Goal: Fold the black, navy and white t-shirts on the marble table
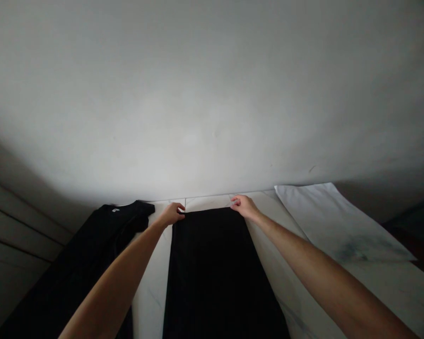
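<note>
A black cloth (215,278) lies flat and lengthwise on the white marbled surface (151,287), its straight far edge near the wall. My left hand (173,213) pinches the far left corner of this cloth between thumb and fingers. At the far right corner, my right hand (243,206) has its thumb and fingertips closed on the cloth's edge. Both forearms reach forward, one on each side of the black cloth.
To the left lies a black garment (92,254) with a small white label at its neckline. A white cloth (339,216) with a faint greenish patch lies at the right. Behind the surface rises a pale wall (212,94). Grooved panels (17,230) stand at the far left.
</note>
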A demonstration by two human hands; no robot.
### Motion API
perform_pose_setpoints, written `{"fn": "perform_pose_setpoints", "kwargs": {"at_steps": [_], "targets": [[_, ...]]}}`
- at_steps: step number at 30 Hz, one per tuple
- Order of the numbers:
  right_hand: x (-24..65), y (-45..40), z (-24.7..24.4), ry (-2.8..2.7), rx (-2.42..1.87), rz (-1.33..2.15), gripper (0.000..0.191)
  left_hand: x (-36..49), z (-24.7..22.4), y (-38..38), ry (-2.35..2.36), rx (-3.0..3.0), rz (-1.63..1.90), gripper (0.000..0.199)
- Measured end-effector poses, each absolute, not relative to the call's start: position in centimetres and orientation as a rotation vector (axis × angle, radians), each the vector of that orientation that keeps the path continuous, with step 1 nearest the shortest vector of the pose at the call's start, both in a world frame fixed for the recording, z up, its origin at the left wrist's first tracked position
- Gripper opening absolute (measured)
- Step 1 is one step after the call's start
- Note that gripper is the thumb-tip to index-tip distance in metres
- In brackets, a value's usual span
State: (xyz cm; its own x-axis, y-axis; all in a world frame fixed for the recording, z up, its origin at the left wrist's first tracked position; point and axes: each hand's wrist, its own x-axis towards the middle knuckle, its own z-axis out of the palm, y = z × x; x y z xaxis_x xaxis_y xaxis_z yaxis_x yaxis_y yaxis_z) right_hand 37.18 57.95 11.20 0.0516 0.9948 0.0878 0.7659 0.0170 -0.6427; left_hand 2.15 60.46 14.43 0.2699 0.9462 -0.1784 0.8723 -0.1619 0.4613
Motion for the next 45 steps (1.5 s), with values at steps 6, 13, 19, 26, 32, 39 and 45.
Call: {"fn": "perform_pose_setpoints", "kwargs": {"at_steps": [6, 13, 19, 26, 32, 39, 45], "targets": [[35.7, 55.9, 11.5, -1.714, -1.828, 0.197, 0.028, 3.3, 16.2, 57.5, 1.812, 2.154, 0.313, 0.042], [31.1, 48.6, 11.3, -2.391, -1.476, 0.111, 0.058, 6.7, 12.3, 48.4, 1.532, 2.672, 0.178, 0.057], [32.0, 48.2, 11.0, -2.452, -1.704, 0.207, 0.077, 6.3, 12.1, 48.1, 1.766, 2.509, 0.09, 0.064], [32.7, 48.8, 11.1, -2.454, -1.792, 0.245, 0.08, 6.0, 11.7, 48.6, 1.901, 2.427, 0.086, 0.064], [32.8, 46.5, 12.3, -2.442, -1.765, 0.208, 0.081, 5.4, 11.6, 47.4, 1.93, 2.445, 0.142, 0.061], [32.5, 40.9, 12.6, -2.445, -1.749, 0.254, 0.073, 6.6, 12.7, 43.2, 1.858, 2.499, 0.179, 0.06], [29.6, 35.7, 12.4, -2.525, -1.593, 0.308, 0.071, 8.7, 12.0, 37.5, 1.642, 2.595, 0.155, 0.06]]}}
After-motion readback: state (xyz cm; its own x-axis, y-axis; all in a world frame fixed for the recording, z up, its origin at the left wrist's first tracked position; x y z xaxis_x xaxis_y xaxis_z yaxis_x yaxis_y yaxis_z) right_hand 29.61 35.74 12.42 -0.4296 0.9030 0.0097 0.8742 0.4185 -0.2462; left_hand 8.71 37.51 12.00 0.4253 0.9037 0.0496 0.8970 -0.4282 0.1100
